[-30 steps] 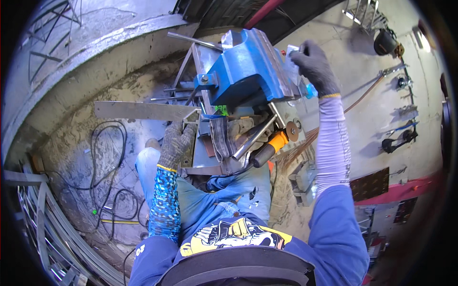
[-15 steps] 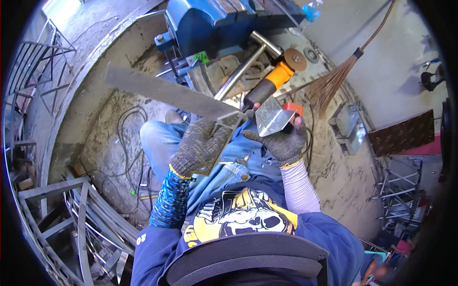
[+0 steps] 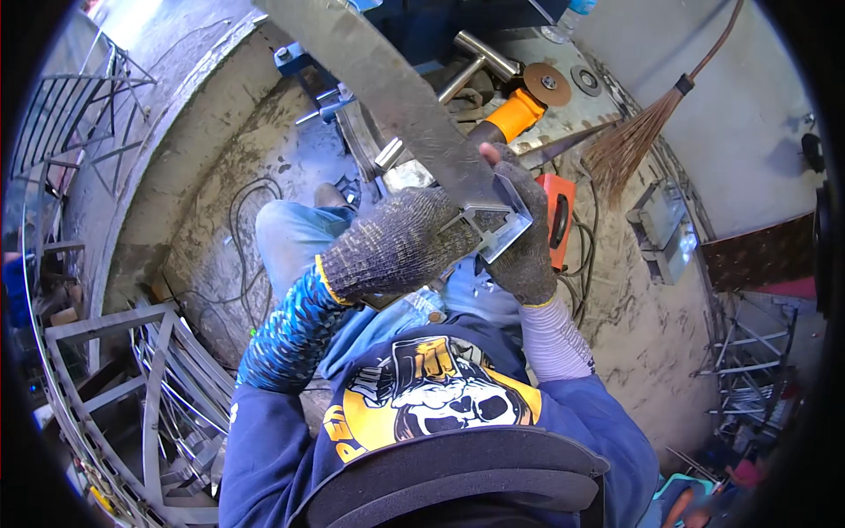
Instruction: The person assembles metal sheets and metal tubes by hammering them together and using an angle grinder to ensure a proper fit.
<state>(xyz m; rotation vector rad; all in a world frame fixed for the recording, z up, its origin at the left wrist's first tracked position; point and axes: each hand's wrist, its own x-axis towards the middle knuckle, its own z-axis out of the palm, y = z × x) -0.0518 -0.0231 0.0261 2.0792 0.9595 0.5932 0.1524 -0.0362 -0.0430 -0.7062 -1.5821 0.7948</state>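
Note:
My left hand [image 3: 392,242], in a dark knit glove, is closed around the short arm of a flat steel square [image 3: 387,79]. Its long grey blade slants up and away past the tools on the floor. My right hand [image 3: 530,268], gloved the same way with a bare fingertip showing, grips a small bent piece of shiny sheet metal [image 3: 512,231]. That piece sits at the square's inner corner, overlapping it in view; whether they touch I cannot tell. Fingers of both hands are partly hidden behind the metal.
Beyond my hands lie an orange angle grinder [image 3: 515,114] with a brown disc, a hammer [image 3: 487,57] and a blue vise [image 3: 396,31]. A red slotted block [image 3: 556,220] and a straw broom [image 3: 638,141] are at right. Steel frames [image 3: 154,396] stand at left.
The square has swung up and rightward, nearer to me, with its corner now at the sheet-metal piece. My hands have come together, and the red block shows more fully.

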